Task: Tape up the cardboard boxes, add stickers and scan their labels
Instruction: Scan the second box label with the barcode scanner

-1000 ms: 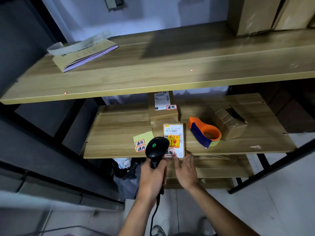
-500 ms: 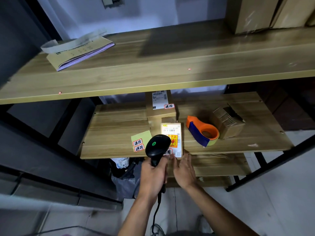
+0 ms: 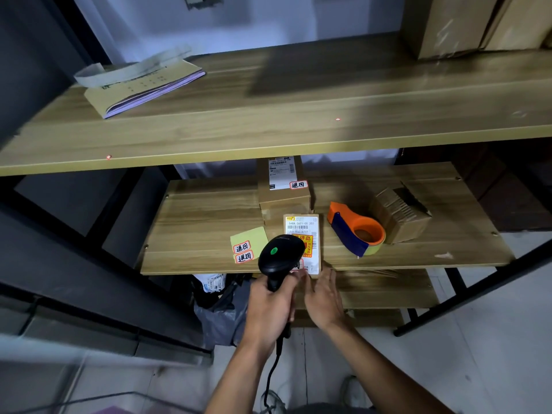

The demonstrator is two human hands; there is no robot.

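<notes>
Cardboard box (image 3: 301,231), small and labelled, lies at the front edge of the middle shelf (image 3: 194,222). Right hand (image 3: 324,300) reaches to its near end, fingers straight, gripping nothing. Left hand (image 3: 268,312) wraps its fingers round the handle of a black barcode scanner (image 3: 280,255), whose head overlaps the box. Yellow sticker sheet (image 3: 249,243) lies to the left, orange tape dispenser (image 3: 355,231) to the right.

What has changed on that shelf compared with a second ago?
Nothing has visibly moved. The left hand still grips the scanner over the small labelled box, and the right hand keeps its straight fingers at the box's near edge. The tape dispenser and sticker sheet lie where they were.
</notes>
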